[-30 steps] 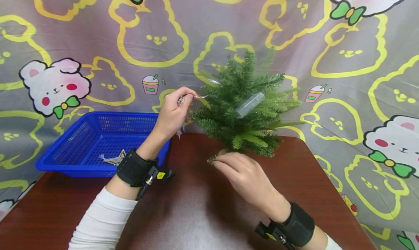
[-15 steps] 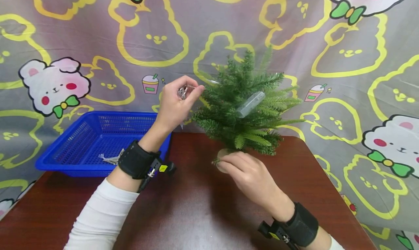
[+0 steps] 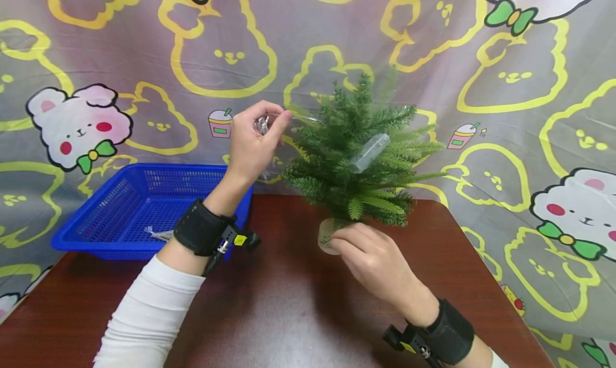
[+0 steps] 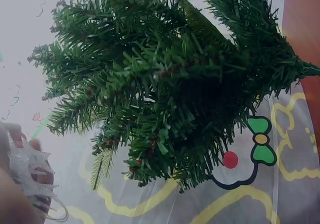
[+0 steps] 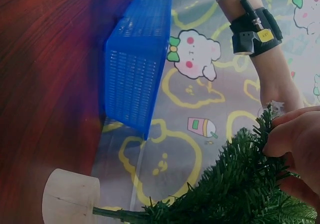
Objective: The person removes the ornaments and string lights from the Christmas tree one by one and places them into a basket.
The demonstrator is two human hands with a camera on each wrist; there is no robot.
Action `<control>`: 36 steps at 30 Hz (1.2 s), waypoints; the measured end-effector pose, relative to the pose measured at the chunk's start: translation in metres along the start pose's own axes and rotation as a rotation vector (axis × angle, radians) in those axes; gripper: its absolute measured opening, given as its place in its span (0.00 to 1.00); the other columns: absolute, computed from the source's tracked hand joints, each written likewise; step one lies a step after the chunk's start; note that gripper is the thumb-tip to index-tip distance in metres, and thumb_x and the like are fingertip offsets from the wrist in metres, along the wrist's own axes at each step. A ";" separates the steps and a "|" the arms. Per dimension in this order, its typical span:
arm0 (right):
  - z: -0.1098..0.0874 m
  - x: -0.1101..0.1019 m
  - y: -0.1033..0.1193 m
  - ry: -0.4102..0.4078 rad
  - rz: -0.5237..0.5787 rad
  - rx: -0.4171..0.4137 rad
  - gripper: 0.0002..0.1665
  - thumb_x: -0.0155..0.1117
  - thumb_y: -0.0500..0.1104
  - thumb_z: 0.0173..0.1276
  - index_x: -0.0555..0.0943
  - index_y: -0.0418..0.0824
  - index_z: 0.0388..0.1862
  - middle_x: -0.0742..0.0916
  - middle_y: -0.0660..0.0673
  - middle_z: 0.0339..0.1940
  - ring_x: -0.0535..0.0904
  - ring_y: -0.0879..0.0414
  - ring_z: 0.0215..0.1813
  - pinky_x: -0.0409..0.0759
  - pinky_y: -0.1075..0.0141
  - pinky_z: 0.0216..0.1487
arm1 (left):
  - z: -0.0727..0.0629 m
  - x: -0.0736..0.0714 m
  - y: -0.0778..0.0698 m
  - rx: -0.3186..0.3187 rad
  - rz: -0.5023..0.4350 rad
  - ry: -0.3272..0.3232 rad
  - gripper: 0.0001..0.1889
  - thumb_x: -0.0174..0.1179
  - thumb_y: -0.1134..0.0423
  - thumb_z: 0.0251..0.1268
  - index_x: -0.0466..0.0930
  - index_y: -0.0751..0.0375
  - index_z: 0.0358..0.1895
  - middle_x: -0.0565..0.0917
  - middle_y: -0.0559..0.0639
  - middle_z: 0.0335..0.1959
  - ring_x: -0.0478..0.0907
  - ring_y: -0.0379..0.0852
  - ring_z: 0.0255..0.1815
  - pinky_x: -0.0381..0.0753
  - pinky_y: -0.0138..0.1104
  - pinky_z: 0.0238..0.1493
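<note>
In the head view a small artificial Christmas tree (image 3: 356, 159) has a round pale wooden base (image 3: 327, 234). My right hand (image 3: 372, 255) pinches the tip of a low branch near that base; the right wrist view shows my curled fingers (image 5: 295, 134) at the green needles. Left of the tree, my left hand (image 3: 252, 146) holds clear, glittery star ornaments (image 4: 31, 159) in its curled palm. Its thumb and forefinger pinch a thin thread beside the upper branches. How many stars lie in the palm is hidden. A clear plastic tube (image 3: 370, 153) lies among the front branches.
A blue perforated basket (image 3: 144, 246) stands on the left of the brown table (image 3: 284, 304), with a pale star ornament (image 3: 161, 234) inside, partly hidden by my left wrist. Something clear and shiny (image 3: 314, 119) sits on an upper left branch. A patterned curtain (image 3: 308, 15) hangs behind.
My left hand has risen beside the tree with the ornaments. My right hand has shifted slightly to the right, bringing the branch tip along, and more of the wooden base shows.
</note>
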State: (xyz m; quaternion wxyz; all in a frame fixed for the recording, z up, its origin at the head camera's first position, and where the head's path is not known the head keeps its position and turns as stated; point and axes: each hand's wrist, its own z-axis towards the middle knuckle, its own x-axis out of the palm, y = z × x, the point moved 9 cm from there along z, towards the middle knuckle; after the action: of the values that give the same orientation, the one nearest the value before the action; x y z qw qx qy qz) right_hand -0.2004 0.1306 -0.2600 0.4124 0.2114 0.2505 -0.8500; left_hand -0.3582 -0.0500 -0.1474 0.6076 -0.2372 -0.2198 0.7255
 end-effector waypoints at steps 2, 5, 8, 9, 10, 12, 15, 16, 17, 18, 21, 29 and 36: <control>-0.001 -0.001 -0.001 -0.004 0.002 0.003 0.14 0.50 0.34 0.73 0.85 0.38 0.37 0.87 0.46 0.38 0.82 0.54 0.39 0.82 0.63 0.41 | 0.001 -0.002 0.001 -0.018 -0.004 -0.026 0.12 0.64 0.59 0.66 0.84 0.68 0.34 0.79 0.44 0.18 0.75 0.41 0.11 0.76 0.30 0.16; -0.002 -0.003 -0.002 -0.002 0.002 0.007 0.15 0.50 0.33 0.73 0.85 0.38 0.37 0.87 0.46 0.38 0.82 0.54 0.39 0.82 0.63 0.41 | 0.001 -0.005 0.001 -0.025 -0.008 -0.066 0.12 0.65 0.60 0.66 0.84 0.69 0.34 0.80 0.48 0.19 0.74 0.44 0.09 0.75 0.30 0.14; -0.003 -0.004 -0.003 0.003 -0.003 0.010 0.15 0.50 0.34 0.73 0.85 0.38 0.36 0.86 0.46 0.37 0.81 0.54 0.38 0.82 0.64 0.40 | 0.001 -0.006 0.001 -0.015 -0.023 -0.081 0.11 0.64 0.63 0.66 0.82 0.71 0.35 0.81 0.53 0.21 0.74 0.43 0.09 0.76 0.32 0.13; -0.004 -0.004 -0.003 0.002 -0.005 0.010 0.15 0.50 0.34 0.73 0.84 0.38 0.35 0.86 0.46 0.36 0.81 0.54 0.38 0.82 0.64 0.39 | 0.001 -0.006 0.001 -0.017 -0.031 -0.083 0.11 0.63 0.64 0.66 0.81 0.72 0.35 0.81 0.55 0.21 0.74 0.42 0.09 0.76 0.32 0.13; -0.004 -0.005 -0.003 0.001 -0.007 0.009 0.15 0.50 0.34 0.73 0.84 0.38 0.35 0.86 0.46 0.36 0.81 0.54 0.37 0.81 0.64 0.39 | 0.001 -0.006 0.002 -0.021 -0.042 -0.083 0.10 0.63 0.65 0.66 0.79 0.72 0.35 0.82 0.56 0.23 0.74 0.41 0.10 0.76 0.32 0.13; -0.005 -0.007 -0.003 -0.004 -0.010 0.006 0.15 0.50 0.33 0.73 0.84 0.38 0.35 0.86 0.46 0.36 0.81 0.54 0.37 0.81 0.63 0.39 | 0.001 -0.005 0.003 -0.031 -0.061 -0.076 0.09 0.60 0.67 0.68 0.77 0.72 0.36 0.84 0.60 0.27 0.75 0.39 0.11 0.77 0.33 0.14; -0.006 -0.011 -0.005 -0.015 -0.011 0.002 0.15 0.50 0.33 0.72 0.84 0.37 0.34 0.86 0.46 0.35 0.82 0.53 0.37 0.81 0.62 0.40 | 0.000 -0.004 0.006 -0.058 -0.093 -0.061 0.06 0.57 0.68 0.70 0.73 0.68 0.35 0.86 0.65 0.34 0.77 0.40 0.14 0.78 0.33 0.15; -0.006 -0.012 -0.005 -0.018 -0.009 0.002 0.15 0.50 0.33 0.72 0.84 0.37 0.34 0.86 0.46 0.34 0.82 0.53 0.37 0.81 0.62 0.40 | 0.000 -0.003 0.006 -0.063 -0.100 -0.055 0.06 0.57 0.68 0.70 0.73 0.66 0.35 0.86 0.66 0.36 0.78 0.40 0.15 0.79 0.33 0.16; -0.007 -0.014 -0.006 -0.022 -0.007 0.002 0.15 0.50 0.33 0.72 0.84 0.37 0.34 0.86 0.46 0.34 0.82 0.53 0.37 0.81 0.62 0.40 | -0.001 -0.003 0.006 -0.068 -0.104 -0.050 0.05 0.56 0.68 0.70 0.72 0.64 0.35 0.87 0.66 0.36 0.78 0.41 0.15 0.79 0.34 0.16; -0.007 -0.015 -0.007 -0.025 -0.005 0.003 0.15 0.50 0.33 0.72 0.84 0.37 0.34 0.86 0.46 0.34 0.82 0.53 0.37 0.81 0.62 0.39 | -0.001 -0.002 0.006 -0.073 -0.110 -0.047 0.05 0.56 0.68 0.70 0.71 0.63 0.35 0.87 0.66 0.35 0.78 0.41 0.15 0.79 0.34 0.16; -0.009 -0.018 -0.009 -0.032 -0.002 0.004 0.15 0.50 0.33 0.72 0.84 0.37 0.33 0.86 0.46 0.34 0.82 0.54 0.36 0.81 0.63 0.38 | -0.002 -0.002 0.006 -0.074 -0.114 -0.042 0.04 0.56 0.68 0.71 0.71 0.63 0.37 0.87 0.66 0.32 0.78 0.42 0.15 0.79 0.35 0.16; -0.016 -0.027 -0.019 -0.051 -0.003 0.013 0.15 0.50 0.33 0.72 0.85 0.37 0.32 0.87 0.46 0.34 0.83 0.54 0.36 0.81 0.62 0.39 | -0.001 0.001 0.001 -0.019 0.036 -0.009 0.09 0.53 0.67 0.74 0.78 0.70 0.47 0.82 0.59 0.27 0.73 0.36 0.15 0.79 0.32 0.21; -0.022 -0.033 -0.029 -0.058 0.015 0.042 0.15 0.51 0.35 0.73 0.85 0.37 0.33 0.87 0.46 0.35 0.83 0.53 0.37 0.80 0.63 0.40 | -0.001 0.006 -0.008 0.091 0.264 0.037 0.14 0.54 0.57 0.75 0.85 0.63 0.46 0.88 0.57 0.43 0.82 0.46 0.36 0.78 0.36 0.42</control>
State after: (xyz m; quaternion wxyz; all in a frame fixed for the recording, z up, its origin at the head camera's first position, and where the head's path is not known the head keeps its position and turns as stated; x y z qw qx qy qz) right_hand -0.2017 0.1784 -0.2513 0.4213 0.1973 0.2189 -0.8577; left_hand -0.3521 -0.0431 -0.1435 0.5210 -0.2496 -0.1422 0.8038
